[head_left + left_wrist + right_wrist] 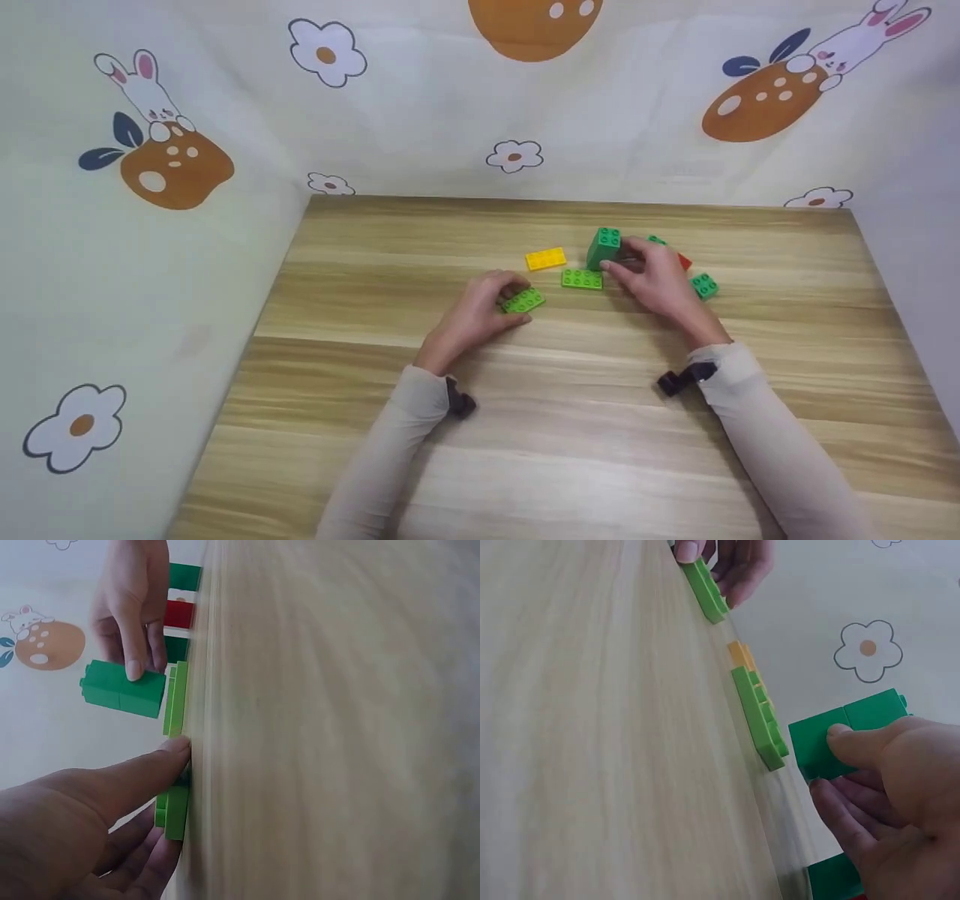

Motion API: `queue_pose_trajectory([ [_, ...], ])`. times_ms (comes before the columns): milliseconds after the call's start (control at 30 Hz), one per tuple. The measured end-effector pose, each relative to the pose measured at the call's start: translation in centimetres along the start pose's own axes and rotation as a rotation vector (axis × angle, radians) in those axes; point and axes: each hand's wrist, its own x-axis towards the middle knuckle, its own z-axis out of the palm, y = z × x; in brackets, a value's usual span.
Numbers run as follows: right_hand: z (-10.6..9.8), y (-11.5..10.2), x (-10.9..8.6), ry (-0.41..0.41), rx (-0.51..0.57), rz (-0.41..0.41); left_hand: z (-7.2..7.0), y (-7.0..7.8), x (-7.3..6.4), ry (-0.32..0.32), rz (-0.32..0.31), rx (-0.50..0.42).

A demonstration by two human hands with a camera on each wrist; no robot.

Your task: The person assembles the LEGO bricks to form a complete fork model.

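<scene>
My left hand [478, 306] pinches a light green flat toy brick [524, 301] between thumb and fingers, low over the wooden table. In my right hand [661, 283] is a stack of two dark green bricks [847, 731], with the thumb on its near face. In the left wrist view that green stack [122, 688] is tilted and lifted off the table. A second light green flat brick [582, 280] lies just in front of the stack, between the hands. Behind it sits a yellow flat brick [546, 259].
Partly hidden by the right hand are a red brick [684, 261] and a green brick [657, 240]. Another green brick [705, 286] stands right of that hand. Patterned cloth walls [420, 112] enclose the back and sides of the wooden table [360, 270].
</scene>
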Motion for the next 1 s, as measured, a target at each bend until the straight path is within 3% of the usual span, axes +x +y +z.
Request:
queue_pose_trajectory([
  [300, 0.5, -0.1, 1.2, -0.034, -0.022, -0.025, 0.2, 0.3, 0.4, 0.004, 0.028, 0.025],
  [567, 0.7, 0.0, 1.3, -0.047, -0.045, -0.025, 0.4, 0.2, 0.7, 0.0, 0.053, -0.016],
  [1000, 0.2, 0.3, -0.7, -0.081, 0.003, -0.003, 0.4, -0.2, 0.7, -0.016, 0.073, -0.011],
])
